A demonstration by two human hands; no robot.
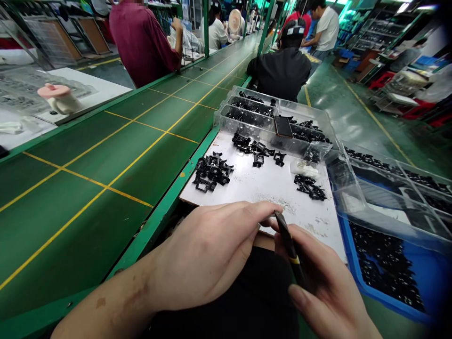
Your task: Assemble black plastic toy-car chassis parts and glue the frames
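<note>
At the white rectangular desk (252, 186), the right hand (326, 278) held a slim, dark, yellow-banded tool (291, 247) whose tip, if it slipped, could have nicked the left hand (212, 249), whose narrowed fingers hid whether they gripped anything.

I see the conveyor belt (116, 155) is green, and yellow lines (106, 187) cross on it like a grid. The table (247, 186) is white with dark specks (278, 203); the small parts (213, 169) are black. The tool (287, 240) is dark with a yellow band (294, 260), the tray (415, 256) blue.
</note>
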